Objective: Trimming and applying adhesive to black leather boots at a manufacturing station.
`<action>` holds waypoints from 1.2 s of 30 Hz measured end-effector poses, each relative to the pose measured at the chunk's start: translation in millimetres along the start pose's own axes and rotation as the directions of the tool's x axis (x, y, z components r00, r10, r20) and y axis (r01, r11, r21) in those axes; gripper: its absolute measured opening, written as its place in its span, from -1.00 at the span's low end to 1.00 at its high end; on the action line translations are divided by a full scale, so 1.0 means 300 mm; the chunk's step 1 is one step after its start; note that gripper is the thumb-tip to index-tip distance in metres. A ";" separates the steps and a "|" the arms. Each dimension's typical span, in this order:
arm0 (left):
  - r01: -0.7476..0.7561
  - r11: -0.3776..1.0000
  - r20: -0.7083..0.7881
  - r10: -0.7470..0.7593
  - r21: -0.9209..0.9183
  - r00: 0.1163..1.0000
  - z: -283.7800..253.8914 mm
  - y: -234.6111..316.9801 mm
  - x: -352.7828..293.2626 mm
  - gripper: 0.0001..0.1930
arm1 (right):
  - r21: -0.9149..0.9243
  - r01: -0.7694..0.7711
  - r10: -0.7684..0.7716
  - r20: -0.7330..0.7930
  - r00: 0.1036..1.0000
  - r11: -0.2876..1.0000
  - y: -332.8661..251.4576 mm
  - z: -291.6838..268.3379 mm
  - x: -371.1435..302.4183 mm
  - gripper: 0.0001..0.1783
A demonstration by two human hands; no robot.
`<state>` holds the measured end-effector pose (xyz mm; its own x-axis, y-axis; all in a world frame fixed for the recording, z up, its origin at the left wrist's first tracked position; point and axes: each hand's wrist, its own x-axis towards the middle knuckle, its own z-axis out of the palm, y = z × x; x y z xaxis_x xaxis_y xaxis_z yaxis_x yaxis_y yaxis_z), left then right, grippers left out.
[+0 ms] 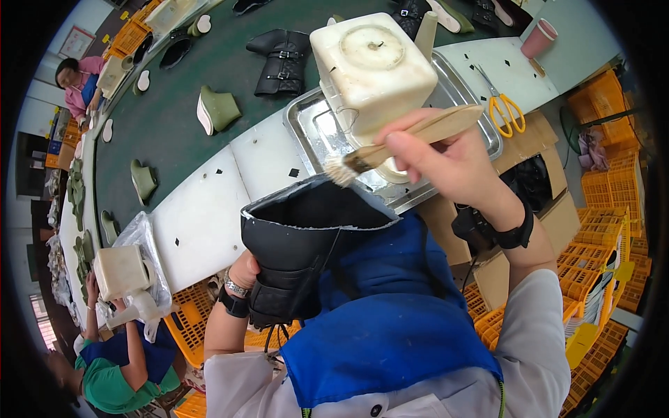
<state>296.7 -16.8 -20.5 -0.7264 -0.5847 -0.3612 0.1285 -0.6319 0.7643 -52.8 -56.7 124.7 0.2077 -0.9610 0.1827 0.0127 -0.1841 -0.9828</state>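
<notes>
My left hand (242, 270) is wrapped around a black boot shaft (293, 244), held upright with its open top toward me. Part of that hand is hidden behind the boot. In my right hand (446, 157) is a flat brush (425, 132) with a wooden handle, gripped between thumb and fingers. Its pale bristles (339, 169) hover at the far rim of the boot opening; whether they touch it I cannot tell. Just beyond stands a cream plastic jug (373, 73) in a metal tray (306, 115).
Yellow-handled scissors (506, 115) lie right of the tray. A green belt (209, 63) carries a buckled black boot (280, 63) and green boots (217, 110). Orange crates (592, 237) and a cardboard box (543, 174) stand at right. Co-workers are at left; one (122, 369) wears green.
</notes>
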 end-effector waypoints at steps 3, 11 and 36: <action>0.081 0.982 -0.084 -0.097 -0.173 0.992 0.083 0.051 0.017 0.01 | -0.101 0.285 -0.274 0.109 0.955 0.953 0.002 0.050 0.035 -0.88; -0.243 0.766 -0.146 0.400 0.596 0.905 0.212 0.269 -0.041 0.24 | -0.097 0.119 -0.131 -0.120 0.984 0.988 -0.020 -0.037 0.023 -0.80; 0.078 -0.501 0.405 0.773 0.862 0.488 0.193 0.315 0.015 -0.39 | -0.092 0.252 -0.261 -0.106 0.959 0.963 -0.022 0.124 -0.028 -0.90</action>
<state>266.6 -49.7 81.2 -0.5286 -0.5676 0.6312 -0.7031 0.7094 0.0491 -18.3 -39.7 128.6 0.0918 -0.8960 0.4345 -0.0251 -0.4383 -0.8985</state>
